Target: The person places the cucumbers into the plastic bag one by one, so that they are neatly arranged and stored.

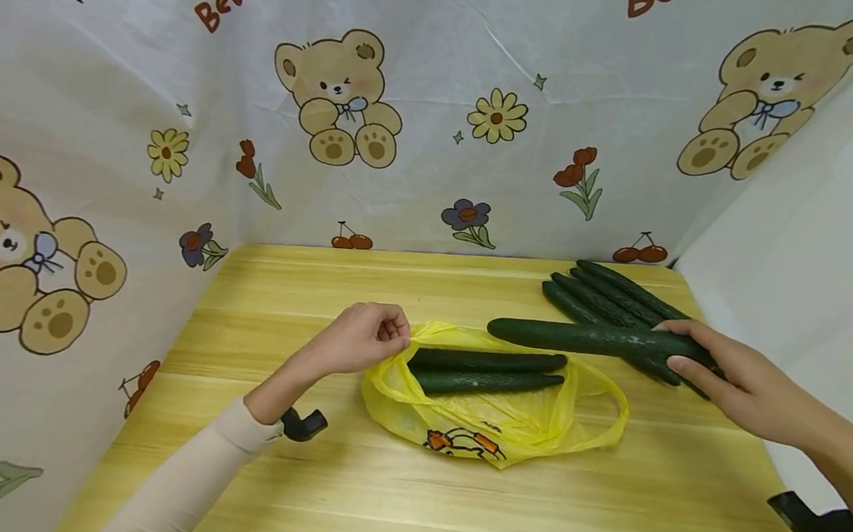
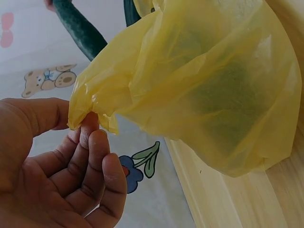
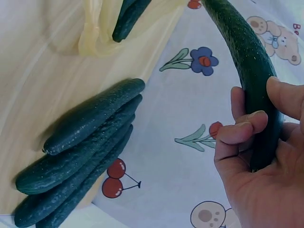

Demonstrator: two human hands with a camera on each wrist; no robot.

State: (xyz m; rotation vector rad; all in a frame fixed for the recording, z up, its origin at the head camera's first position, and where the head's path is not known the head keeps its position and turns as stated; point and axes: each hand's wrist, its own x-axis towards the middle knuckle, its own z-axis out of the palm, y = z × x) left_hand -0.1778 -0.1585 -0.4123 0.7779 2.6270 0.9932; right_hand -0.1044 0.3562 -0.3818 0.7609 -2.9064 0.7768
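Note:
A yellow plastic bag (image 1: 459, 423) lies on the table with its mouth open, and two cucumbers (image 1: 488, 382) rest inside it. My left hand (image 1: 364, 338) pinches the bag's left edge between thumb and fingers; the left wrist view shows the gathered plastic (image 2: 90, 107) there. In my right hand (image 1: 748, 387) is another cucumber (image 1: 594, 338), gripped by its right end and held level above the bag's right part. The right wrist view shows the fingers curled round this cucumber (image 3: 259, 80).
Several more cucumbers (image 1: 605, 293) lie side by side at the table's back right, partly behind the held one. The wooden table (image 1: 288, 489) meets a bear-print cloth (image 1: 426, 174) at the back and left. A white wall (image 1: 832, 273) stands at the right.

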